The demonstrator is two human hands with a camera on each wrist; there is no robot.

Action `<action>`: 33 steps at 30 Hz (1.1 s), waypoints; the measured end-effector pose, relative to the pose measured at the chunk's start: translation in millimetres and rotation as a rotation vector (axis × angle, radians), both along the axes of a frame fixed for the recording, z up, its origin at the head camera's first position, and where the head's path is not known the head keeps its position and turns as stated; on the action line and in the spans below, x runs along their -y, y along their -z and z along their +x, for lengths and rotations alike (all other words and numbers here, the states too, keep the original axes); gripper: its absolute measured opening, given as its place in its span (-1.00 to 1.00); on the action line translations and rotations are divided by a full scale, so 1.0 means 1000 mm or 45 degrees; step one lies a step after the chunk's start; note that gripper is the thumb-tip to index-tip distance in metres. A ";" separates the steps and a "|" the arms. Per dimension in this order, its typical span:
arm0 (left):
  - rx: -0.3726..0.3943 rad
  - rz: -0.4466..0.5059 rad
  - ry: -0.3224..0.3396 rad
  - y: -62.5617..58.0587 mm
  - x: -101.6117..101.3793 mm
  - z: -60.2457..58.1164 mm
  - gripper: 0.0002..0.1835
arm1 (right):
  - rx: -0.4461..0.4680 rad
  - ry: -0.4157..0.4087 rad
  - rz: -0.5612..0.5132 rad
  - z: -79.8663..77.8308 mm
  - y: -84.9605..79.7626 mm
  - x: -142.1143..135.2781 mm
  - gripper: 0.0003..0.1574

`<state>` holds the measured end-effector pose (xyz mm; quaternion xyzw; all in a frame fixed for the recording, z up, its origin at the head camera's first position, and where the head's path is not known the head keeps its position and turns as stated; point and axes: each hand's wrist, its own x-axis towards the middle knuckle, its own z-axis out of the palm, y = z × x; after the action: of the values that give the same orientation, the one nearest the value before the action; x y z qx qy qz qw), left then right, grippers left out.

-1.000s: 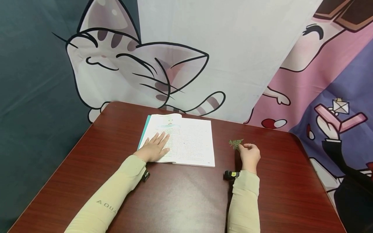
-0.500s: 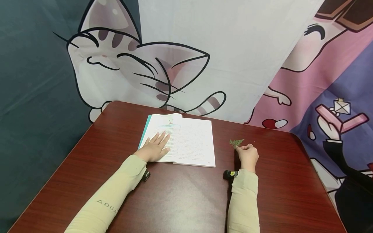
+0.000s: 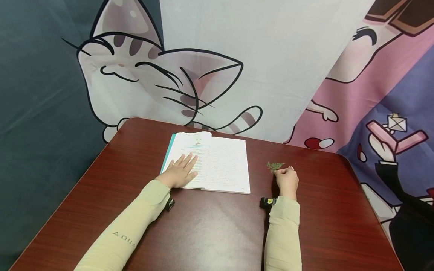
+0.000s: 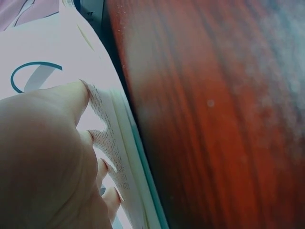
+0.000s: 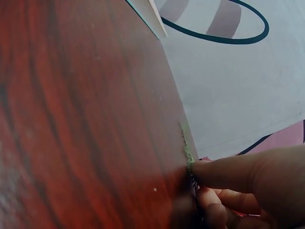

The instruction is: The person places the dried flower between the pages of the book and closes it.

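An open book (image 3: pixel 228 165) with printed pages and a teal cover edge lies on the brown table. My left hand (image 3: pixel 178 175) is spread flat on its left page, fingers apart; the left wrist view shows that hand (image 4: pixel 43 157) pressing along the page. To the right of the book, my right hand (image 3: pixel 287 182) pinches a small green fern leaf (image 3: pixel 275 165) near its base, the frond pointing away toward the book side. In the right wrist view the leaf (image 5: pixel 186 140) lies close over the tabletop at the thumb tip. A tiny whitish bit (image 3: pixel 291 168) shows behind the right fingers.
The reddish-brown table (image 3: pixel 217 233) has rounded far corners. Behind it hangs a cloth backdrop (image 3: pixel 271 56) with a cartoon cat and other figures. Black wrist cameras sit at the left cuff (image 3: pixel 170 204) and right cuff (image 3: pixel 268 203).
My right hand has shifted slightly left, its fingers now lower on the leaf's base. The whitish bit behind the fingers has come into sight. My left hand and the book stay put.
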<state>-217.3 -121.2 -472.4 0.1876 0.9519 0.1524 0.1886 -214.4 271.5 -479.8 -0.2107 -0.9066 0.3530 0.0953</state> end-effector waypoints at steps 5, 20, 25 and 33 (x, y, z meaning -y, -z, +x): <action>-0.004 0.009 -0.002 0.001 -0.001 -0.002 -0.25 | 0.002 0.033 -0.003 -0.003 0.002 -0.001 -0.71; 0.021 0.013 0.001 0.003 -0.004 -0.003 -0.25 | 0.177 0.110 -0.042 -0.006 0.000 0.000 -0.61; 0.013 -0.002 -0.005 0.001 -0.003 -0.002 -0.25 | 0.176 0.044 -0.028 -0.007 -0.003 -0.004 -0.68; 0.017 0.006 -0.009 0.003 -0.001 -0.002 -0.25 | 0.112 -0.032 -0.046 -0.007 -0.005 -0.005 -0.74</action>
<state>-219.6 -120.0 -475.7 0.1837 0.9509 0.1563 0.1940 -221.3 276.9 -474.8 -0.2163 -0.9060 0.3609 0.0472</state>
